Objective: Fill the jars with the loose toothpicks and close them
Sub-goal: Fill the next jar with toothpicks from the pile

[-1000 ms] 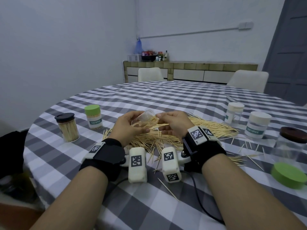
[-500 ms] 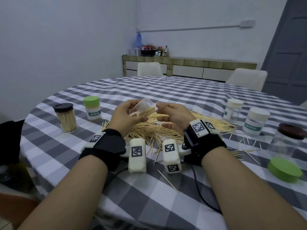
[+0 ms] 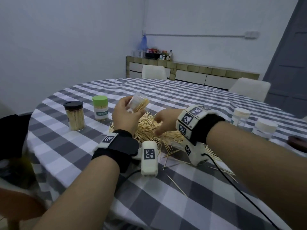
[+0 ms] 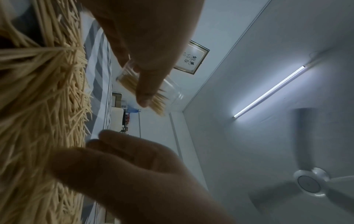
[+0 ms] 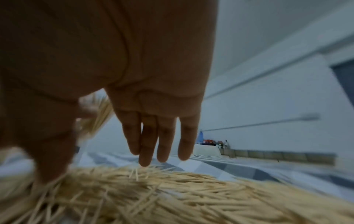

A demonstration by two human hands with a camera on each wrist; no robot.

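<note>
The left hand [image 3: 127, 113] grips a clear jar [image 3: 138, 103] above the near-left edge of the toothpick pile [image 3: 149, 128], fingers and thumb curled round its wall. The jar is tilted, long axis slanting, open mouth aimed up and to the right, with a bundle of toothpicks [image 3: 142, 105] lying along that axis and poking out past the rim; the left wrist view shows the same bundle [image 4: 151, 98] behind the thumb. The right hand [image 3: 166, 121] hangs over the right part of the pile with fingers [image 5: 147, 136] straight and spread, tips just above the sticks or brushing them, holding nothing that can be seen. Counted around the pile: two closed, filled jars to its left, one with a black lid [image 3: 74, 116] and one with a green lid [image 3: 100, 107]; two white-lidded jars [image 3: 240, 116] [image 3: 265, 128] to its right; a brown lid [image 3: 297, 141] at the far right edge; one jar in hand. Loose single sticks lie on the checked tablecloth [image 3: 182, 205] on the near side of the pile. Against half a second ago, the right hand has left the jar's mouth and dropped to the pile, the left hand has lifted the jar a little higher, and the green lid that lay near the brown-lidded jar is out of frame as the head has turned left.
</note>
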